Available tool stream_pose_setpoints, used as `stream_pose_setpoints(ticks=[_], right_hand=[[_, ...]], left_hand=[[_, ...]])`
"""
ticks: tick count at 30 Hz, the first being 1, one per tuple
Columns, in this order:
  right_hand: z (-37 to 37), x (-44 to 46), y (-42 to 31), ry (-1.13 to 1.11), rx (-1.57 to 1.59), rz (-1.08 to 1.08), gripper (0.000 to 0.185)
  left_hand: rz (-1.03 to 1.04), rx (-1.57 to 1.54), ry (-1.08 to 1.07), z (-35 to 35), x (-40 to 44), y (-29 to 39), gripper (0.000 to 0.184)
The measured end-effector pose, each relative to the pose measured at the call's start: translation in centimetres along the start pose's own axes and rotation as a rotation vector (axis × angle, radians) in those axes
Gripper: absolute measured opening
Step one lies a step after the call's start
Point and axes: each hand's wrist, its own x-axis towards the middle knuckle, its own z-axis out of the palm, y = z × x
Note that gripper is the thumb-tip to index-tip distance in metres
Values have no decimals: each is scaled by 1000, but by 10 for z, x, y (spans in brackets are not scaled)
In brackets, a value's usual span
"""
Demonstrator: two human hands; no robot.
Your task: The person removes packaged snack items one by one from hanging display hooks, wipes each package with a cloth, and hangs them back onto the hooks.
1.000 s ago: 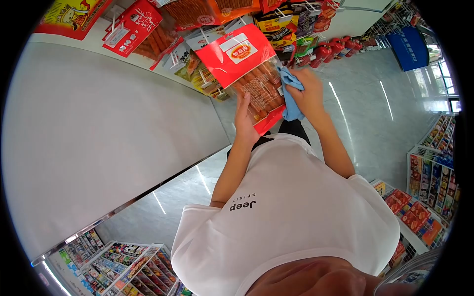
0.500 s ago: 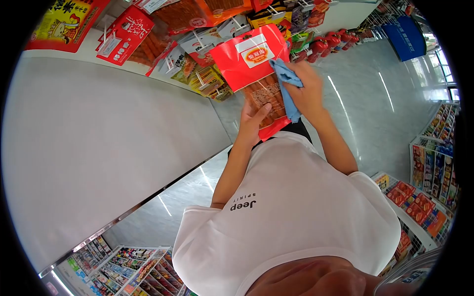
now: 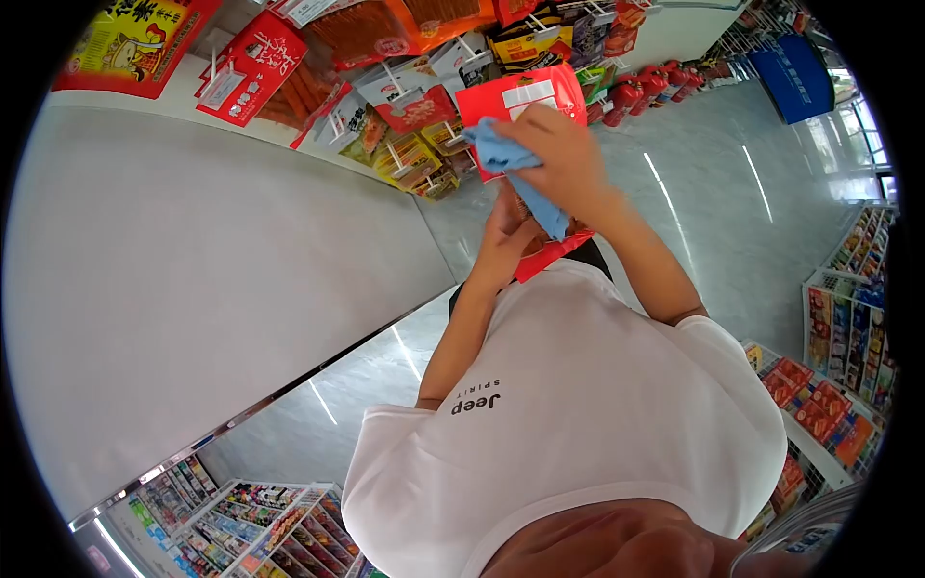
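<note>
My left hand (image 3: 505, 233) grips the lower left side of a red snack packet (image 3: 567, 89), thumb across its front. The packet has a red header with a white label and a clear window with brown strips inside, now largely covered. It is held in front of my body, near the hanging goods. In my right hand (image 3: 562, 166) is a crumpled light blue cloth (image 3: 503, 152), pressed over the packet's front. One end of the cloth trails down toward the packet's bottom edge. My right fingers are closed around it and slightly blurred.
Several snack packets (image 3: 412, 159) hang on white hooks along the shelf ahead. A big pale panel (image 3: 212, 279) stands at left. Racks of goods (image 3: 819, 409) are at lower right, more shelves (image 3: 279, 525) at lower left, and a blue box (image 3: 792, 77) at far right.
My right hand and the cloth have moved left across the packet, from its right edge to the middle, covering the logo. The packet has shifted slightly right and down.
</note>
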Motion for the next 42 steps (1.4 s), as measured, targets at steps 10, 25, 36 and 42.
stream_pose_setpoints(ticks=[10,25,36,42], right_hand=[[-17,17,6,-93,93,20,45],[-19,31,40,101,-65,121,38],[-33,17,63,103,-19,206,38],[-19,-9,9,-85,190,144,43]], left_hand=[[67,-22,-20,-5,-2,5,73],[40,-86,1,-9,-10,15,73],[6,-124,-50,-18,-10,17,72],[25,-123,28,-16,-5,14,72]])
